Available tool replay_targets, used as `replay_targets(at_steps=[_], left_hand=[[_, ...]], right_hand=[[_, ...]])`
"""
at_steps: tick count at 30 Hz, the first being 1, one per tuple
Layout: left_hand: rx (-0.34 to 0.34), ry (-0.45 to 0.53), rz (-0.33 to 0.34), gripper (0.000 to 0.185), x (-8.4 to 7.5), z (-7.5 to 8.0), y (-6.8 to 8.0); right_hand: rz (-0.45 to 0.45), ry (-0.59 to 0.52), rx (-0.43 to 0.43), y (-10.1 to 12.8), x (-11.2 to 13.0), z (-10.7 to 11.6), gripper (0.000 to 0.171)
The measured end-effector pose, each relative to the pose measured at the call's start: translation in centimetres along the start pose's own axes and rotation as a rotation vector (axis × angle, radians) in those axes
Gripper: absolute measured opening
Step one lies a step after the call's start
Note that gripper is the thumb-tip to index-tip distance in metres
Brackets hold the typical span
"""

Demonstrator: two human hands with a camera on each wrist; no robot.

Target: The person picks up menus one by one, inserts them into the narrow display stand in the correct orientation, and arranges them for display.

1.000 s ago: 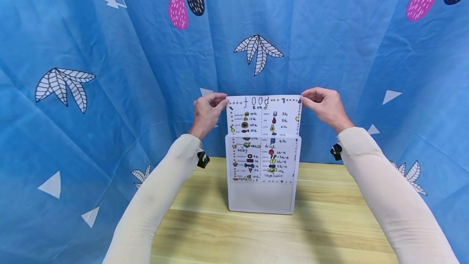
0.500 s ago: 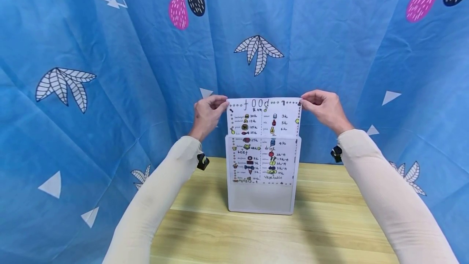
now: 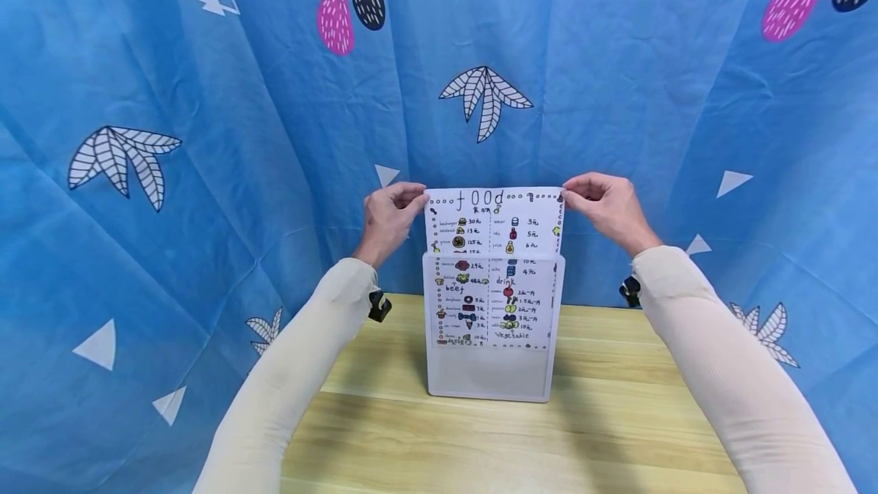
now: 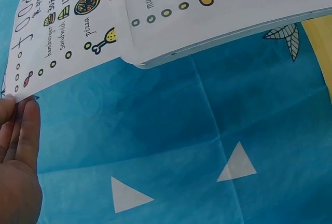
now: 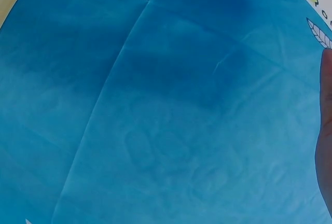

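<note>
A white paper menu [image 3: 524,208], headed "food" and covered with small coloured drawings and prices, stands upright, its lower part inside a clear sign holder [image 3: 490,376] with a white frame. Below the sheet's bottom edge, the holder's lower part shows no print. My left hand [image 3: 389,218] pinches the menu's top left corner between thumb and fingers; the left wrist view shows this grip [image 4: 21,146] too. At the top right corner my right hand [image 3: 610,204] pinches the sheet. Only the edge of that hand [image 5: 326,130] enters the right wrist view.
The holder stands on a light wooden table [image 3: 439,448], near its back edge. Behind and at both sides hangs a blue curtain [image 3: 329,113] printed with leaves, triangles and drops. Each cream sleeve [image 3: 274,395] has a small black device [image 3: 379,305] at the wrist.
Both hands have moved slightly down with the menu, which has slid a little deeper into the holder. The holder itself has stayed in place.
</note>
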State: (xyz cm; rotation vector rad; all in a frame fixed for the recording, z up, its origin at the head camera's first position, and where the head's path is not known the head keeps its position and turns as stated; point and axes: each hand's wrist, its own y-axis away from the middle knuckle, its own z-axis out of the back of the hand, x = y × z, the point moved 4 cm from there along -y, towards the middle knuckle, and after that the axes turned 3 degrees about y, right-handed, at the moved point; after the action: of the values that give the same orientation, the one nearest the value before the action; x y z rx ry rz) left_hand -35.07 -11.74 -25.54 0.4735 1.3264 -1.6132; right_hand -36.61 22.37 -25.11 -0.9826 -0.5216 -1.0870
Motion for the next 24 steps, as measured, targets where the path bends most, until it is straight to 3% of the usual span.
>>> replay_targets(at_steps=[24], left_hand=[[0.013, 0.028, 0.012, 0.019, 0.71, -0.16, 0.42]], right_hand=[[-0.009, 0.012, 0.008, 0.58, -0.73, -0.51, 0.024]])
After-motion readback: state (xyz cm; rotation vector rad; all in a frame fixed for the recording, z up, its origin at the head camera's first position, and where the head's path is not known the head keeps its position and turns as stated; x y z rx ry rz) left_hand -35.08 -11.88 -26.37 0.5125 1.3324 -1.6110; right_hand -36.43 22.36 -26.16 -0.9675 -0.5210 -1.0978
